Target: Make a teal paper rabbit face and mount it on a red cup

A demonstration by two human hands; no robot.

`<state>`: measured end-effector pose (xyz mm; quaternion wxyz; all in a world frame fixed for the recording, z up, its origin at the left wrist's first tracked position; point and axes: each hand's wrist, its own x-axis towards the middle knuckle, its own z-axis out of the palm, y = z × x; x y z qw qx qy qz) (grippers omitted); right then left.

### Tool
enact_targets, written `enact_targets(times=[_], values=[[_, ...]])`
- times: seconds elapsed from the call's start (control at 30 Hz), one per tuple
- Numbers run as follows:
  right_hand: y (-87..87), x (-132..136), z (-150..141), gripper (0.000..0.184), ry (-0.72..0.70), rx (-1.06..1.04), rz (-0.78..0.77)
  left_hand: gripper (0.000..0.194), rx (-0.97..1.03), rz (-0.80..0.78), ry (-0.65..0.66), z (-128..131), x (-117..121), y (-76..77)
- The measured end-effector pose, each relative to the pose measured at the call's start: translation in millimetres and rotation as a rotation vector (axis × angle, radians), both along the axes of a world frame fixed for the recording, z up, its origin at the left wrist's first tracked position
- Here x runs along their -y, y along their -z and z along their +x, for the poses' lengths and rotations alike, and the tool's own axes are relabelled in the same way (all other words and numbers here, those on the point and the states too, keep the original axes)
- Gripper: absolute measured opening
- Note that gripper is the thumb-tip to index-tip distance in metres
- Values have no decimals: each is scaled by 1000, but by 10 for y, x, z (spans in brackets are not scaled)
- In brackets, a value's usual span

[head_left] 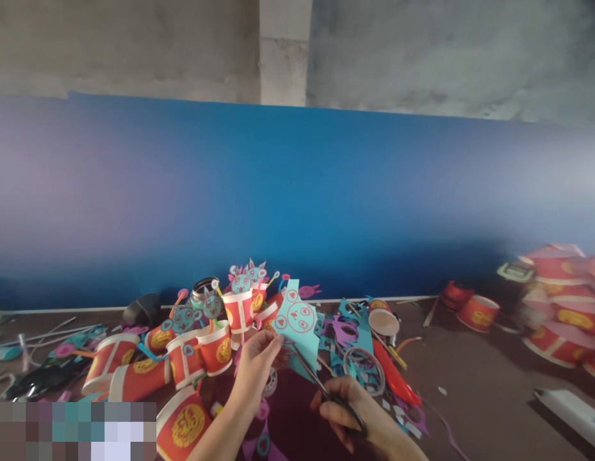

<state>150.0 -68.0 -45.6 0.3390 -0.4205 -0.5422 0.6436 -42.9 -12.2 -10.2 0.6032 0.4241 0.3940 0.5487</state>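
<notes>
My left hand (257, 360) pinches the lower left edge of a light blue sheet of paper (305, 344). An animal face with round eyes and small heart circles is drawn on it in red. My right hand (351, 408) grips dark-handled scissors (317, 380), and their blades reach up to the lower part of the sheet; whether they are cutting into it I cannot make out. Just beyond the sheet stands a red and white paper cup (238, 312) with cut-out animal faces (241, 282). A roll of tape (271, 383) lies below my left hand.
Several red paper cups (186, 360) crowd the left side. Paper scraps, a purple cut-out (344, 331), a clear ring (369, 370) and a red tool (396, 372) lie right of the sheet. Stacked cups (561, 339) and a white box-like object (573, 410) are far right. A blue panel (297, 192) stands behind.
</notes>
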Motion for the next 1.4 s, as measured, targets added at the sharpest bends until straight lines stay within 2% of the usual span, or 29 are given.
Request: enact_targets(times=[0.2,0.93,1.4], values=[[10,-33,-1,54,-9,25,-15,37,-13,-22,-6,8,-5,6],[-57,-13,0,44,-23,103,-15,33,-75,-53,27,1,16,-35],[-39,-17,-5,53,-6,32,-15,35,-42,-41,41,-7,7,-23]])
